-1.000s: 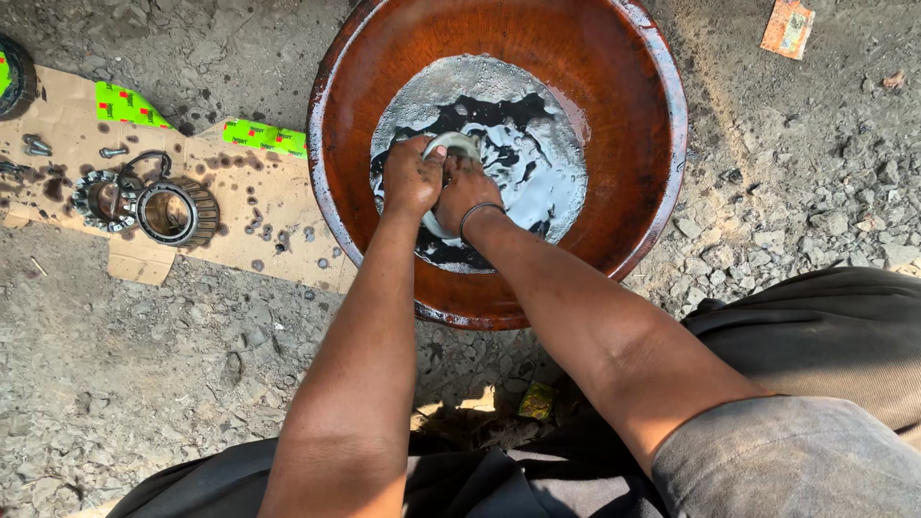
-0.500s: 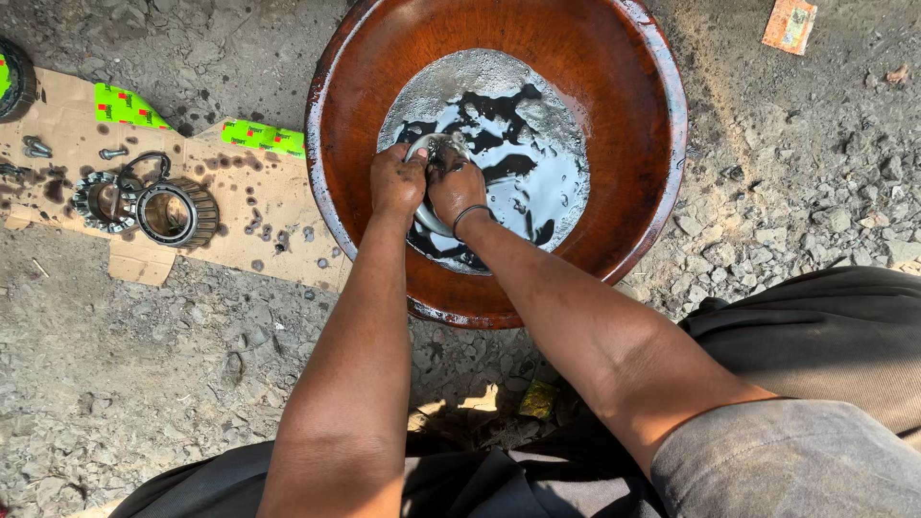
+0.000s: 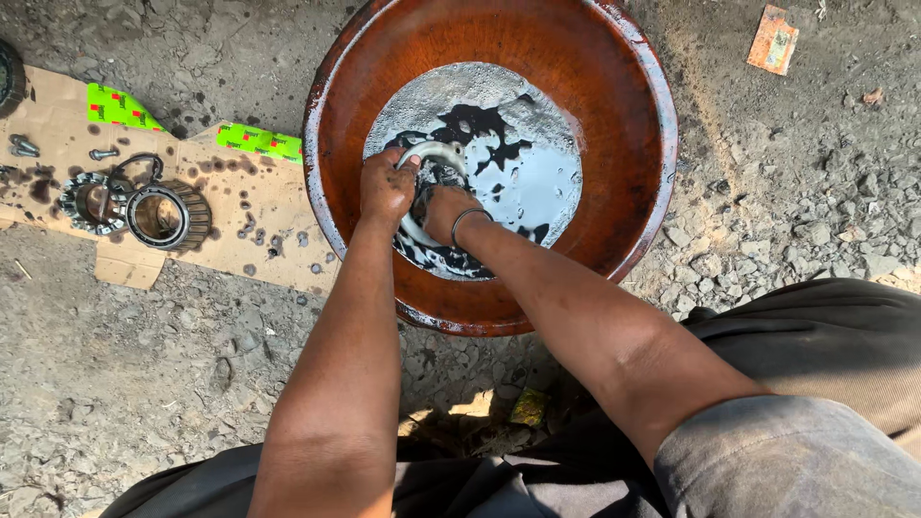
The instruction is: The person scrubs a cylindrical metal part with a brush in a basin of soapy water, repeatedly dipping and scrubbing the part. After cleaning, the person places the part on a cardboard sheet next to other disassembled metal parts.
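Both of my hands are in a wide reddish-brown basin (image 3: 624, 86) that holds dark, foamy liquid (image 3: 518, 153). My left hand (image 3: 386, 187) grips the left side of a grey metal ring (image 3: 436, 152) at the liquid's surface. My right hand (image 3: 443, 206), with a thin band on its wrist, is partly under the liquid and holds the same ring from below and inside. The ring's lower part is hidden by my hands and the liquid.
A stained piece of cardboard (image 3: 230, 206) lies left of the basin on gravel ground. On it sit a tapered roller bearing (image 3: 171, 217), a toothed ring part (image 3: 91, 201), small bolts (image 3: 24, 146) and green packaging strips (image 3: 257, 141). An orange scrap (image 3: 773, 38) lies top right.
The ring has been turned and lifted so more of its upper arc shows above the liquid. My hands shifted slightly left in the basin, and the foam pattern moved.
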